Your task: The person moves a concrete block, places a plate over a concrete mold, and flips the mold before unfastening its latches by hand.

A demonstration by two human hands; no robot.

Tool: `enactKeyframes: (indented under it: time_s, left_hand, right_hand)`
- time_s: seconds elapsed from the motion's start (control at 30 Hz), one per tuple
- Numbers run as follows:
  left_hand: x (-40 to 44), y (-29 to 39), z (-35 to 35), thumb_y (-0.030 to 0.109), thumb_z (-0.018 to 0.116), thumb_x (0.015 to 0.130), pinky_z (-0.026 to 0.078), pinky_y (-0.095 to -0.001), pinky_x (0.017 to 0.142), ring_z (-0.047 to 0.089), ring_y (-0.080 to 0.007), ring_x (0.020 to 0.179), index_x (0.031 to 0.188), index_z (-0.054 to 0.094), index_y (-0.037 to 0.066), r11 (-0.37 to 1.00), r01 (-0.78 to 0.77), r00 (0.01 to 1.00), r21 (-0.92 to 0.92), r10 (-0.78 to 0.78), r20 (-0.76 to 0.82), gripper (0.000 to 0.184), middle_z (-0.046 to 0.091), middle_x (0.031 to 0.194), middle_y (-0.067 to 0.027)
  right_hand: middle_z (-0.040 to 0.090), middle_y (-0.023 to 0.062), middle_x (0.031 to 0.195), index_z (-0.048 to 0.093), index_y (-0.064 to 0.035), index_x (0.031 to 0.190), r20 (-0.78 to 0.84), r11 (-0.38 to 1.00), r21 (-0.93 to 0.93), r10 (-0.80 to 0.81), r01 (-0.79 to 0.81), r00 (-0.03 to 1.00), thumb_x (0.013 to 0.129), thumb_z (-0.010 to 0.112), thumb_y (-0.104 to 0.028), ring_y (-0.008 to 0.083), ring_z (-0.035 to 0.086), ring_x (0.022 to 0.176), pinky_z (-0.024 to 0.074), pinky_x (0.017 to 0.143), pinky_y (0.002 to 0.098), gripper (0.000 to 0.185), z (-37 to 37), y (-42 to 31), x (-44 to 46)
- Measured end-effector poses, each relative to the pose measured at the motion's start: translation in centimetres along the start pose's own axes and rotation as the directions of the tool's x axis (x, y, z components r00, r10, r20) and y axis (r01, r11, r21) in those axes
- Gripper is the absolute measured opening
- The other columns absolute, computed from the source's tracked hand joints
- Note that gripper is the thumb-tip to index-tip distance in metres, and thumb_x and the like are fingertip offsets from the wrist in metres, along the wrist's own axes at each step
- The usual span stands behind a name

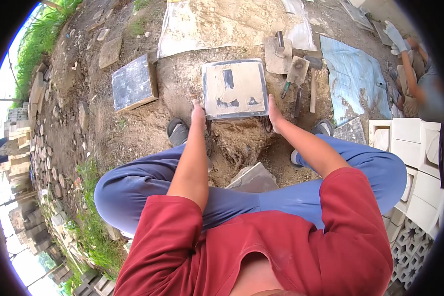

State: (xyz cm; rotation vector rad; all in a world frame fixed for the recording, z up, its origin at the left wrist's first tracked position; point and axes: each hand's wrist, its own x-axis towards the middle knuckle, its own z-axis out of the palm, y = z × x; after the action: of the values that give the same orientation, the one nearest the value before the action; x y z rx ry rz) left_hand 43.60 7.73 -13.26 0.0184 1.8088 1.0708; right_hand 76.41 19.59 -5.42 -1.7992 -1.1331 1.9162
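Between my hands is a square mould (241,101) with a dark rim, its top covered in pale beige powder or mortar. Dark patches show through near the middle and along the near edge. My left hand (198,113) is against its near left corner, and my right hand (275,114) is against the right side near the opposite corner. The two hands hold the mould from its sides; the fingertips are partly hidden. Dark curved metal pieces (267,124) show below the near edge.
Right of the mould lie a flat trowel (279,55), a smaller trowel (298,70) and a hammer (313,84). A dark-faced slab (133,85) is at left, a sand-covered sheet (222,24) beyond. A blue sheet (352,74), a gloved co-worker (414,74) and white blocks (404,148) are at right.
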Motion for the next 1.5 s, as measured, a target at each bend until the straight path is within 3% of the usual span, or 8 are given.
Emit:
enactKeyframes:
  time_s: [0.13, 0.4, 0.7, 0.8, 1.17, 1.3, 1.37, 1.5]
  left_hand:
    - [-0.1, -1.4, 1.2, 0.084, 0.022, 0.093, 0.029, -0.0454, 0.12, 0.042, -0.0332, 0.144, 0.158, 0.036, 0.006, 0.963, -0.056, 0.984, -0.263, 0.098, 0.149, 0.103, 0.045, 0.158, -0.0131]
    - [-6.7, 1.2, 1.8, 0.089, 0.018, 0.089, 0.047, -0.0469, 0.105, 0.057, -0.0303, 0.13, 0.153, 0.048, 0.014, 0.991, 0.073, 0.963, -0.114, -0.04, 0.267, 0.103, 0.056, 0.149, -0.0111]
    - [-1.2, 0.0, 1.1, 0.089, 0.019, 0.089, 0.036, -0.0466, 0.114, 0.043, -0.031, 0.142, 0.158, 0.04, 0.014, 1.0, -0.023, 0.967, -0.012, 0.025, 0.252, 0.104, 0.048, 0.157, -0.0128]
    - [-6.0, 3.3, 1.0, 0.087, 0.019, 0.09, 0.04, -0.0465, 0.111, 0.048, -0.03, 0.139, 0.156, 0.042, 0.013, 0.997, 0.071, 0.976, 0.0, -0.069, 0.205, 0.102, 0.049, 0.155, -0.0124]
    - [-13.6, 8.3, 0.5, 0.1, 0.017, 0.077, 0.053, -0.0499, 0.083, 0.064, -0.0285, 0.107, 0.151, 0.051, 0.016, 0.99, 0.047, 0.949, 0.133, -0.086, 0.304, 0.117, 0.065, 0.135, -0.012]
    - [-13.7, 7.0, -0.9, 0.107, 0.02, 0.066, 0.053, -0.0432, 0.066, 0.069, -0.0283, 0.085, 0.133, 0.062, 0.013, 0.975, 0.209, 0.911, 0.076, -0.222, 0.347, 0.123, 0.071, 0.103, -0.009]
    - [-13.8, 7.6, -1.6, 0.109, 0.018, 0.062, 0.047, -0.0389, 0.056, 0.062, -0.0243, 0.067, 0.128, 0.063, 0.013, 0.897, 0.442, 0.774, -0.027, -0.366, 0.517, 0.125, 0.072, 0.095, -0.0115]
    - [-15.0, 7.5, 0.3, 0.105, 0.011, 0.068, 0.025, -0.0309, 0.044, 0.032, -0.014, 0.044, 0.101, 0.06, 0.013, 0.889, 0.457, 0.869, -0.001, -0.446, 0.216, 0.11, 0.047, 0.063, -0.0019]
  right_hand:
    - [0.021, 0.0055, 0.171, 0.023, -0.0111, 0.164, 0.098, 0.999, -0.021, 0.043, -0.041, 0.994, 0.094, 0.024, -0.084, 0.0238, 0.016, 0.156, 0.008, 0.125, 0.0416, 0.101, -0.6, -1.9, -2.0]
    - [0.01, 0.005, 0.173, 0.013, -0.0113, 0.165, 0.137, 0.99, -0.048, -0.123, 0.131, 0.983, 0.092, 0.029, -0.085, 0.0223, 0.008, 0.158, 0.0058, 0.125, 0.0406, 0.106, -0.5, -2.0, -3.2]
    - [0.029, 0.0138, 0.167, 0.028, -0.0032, 0.161, 0.037, 0.993, 0.002, -0.115, 0.115, 0.993, 0.089, 0.036, -0.088, 0.028, 0.026, 0.153, 0.0188, 0.123, 0.0392, 0.111, 1.2, -2.9, -5.4]
    - [0.017, 0.0066, 0.171, 0.018, -0.0109, 0.165, 0.069, 0.993, -0.004, -0.114, 0.115, 0.991, 0.088, 0.032, -0.089, 0.0251, 0.014, 0.156, 0.009, 0.124, 0.0402, 0.111, 1.2, -2.8, -5.1]
    - [0.043, 0.0086, 0.16, 0.034, -0.0134, 0.16, 0.328, 0.995, 0.076, 0.034, -0.062, 0.944, 0.089, 0.025, -0.089, 0.0247, 0.041, 0.143, 0.032, 0.116, 0.0439, 0.105, 1.3, -6.2, -6.8]
    - [0.047, 0.0082, 0.157, 0.036, -0.0135, 0.159, 0.37, 0.977, 0.121, 0.118, -0.174, 0.922, 0.088, 0.021, -0.091, 0.024, 0.047, 0.139, 0.0393, 0.111, 0.043, 0.106, 1.3, -7.4, -8.1]
    - [0.058, 0.0072, 0.145, 0.049, -0.0141, 0.151, 0.337, 0.977, 0.161, 0.079, -0.14, 0.938, 0.087, 0.019, -0.092, 0.0218, 0.056, 0.125, 0.0464, 0.1, 0.0453, 0.106, 1.3, -6.9, -7.2]
    - [0.07, 0.0061, 0.111, 0.066, -0.0146, 0.128, 0.156, 0.959, 0.216, 0.152, -0.184, 0.976, 0.084, 0.021, -0.094, 0.0235, 0.062, 0.098, 0.0526, 0.072, 0.0472, 0.102, 0.8, -4.5, -5.9]
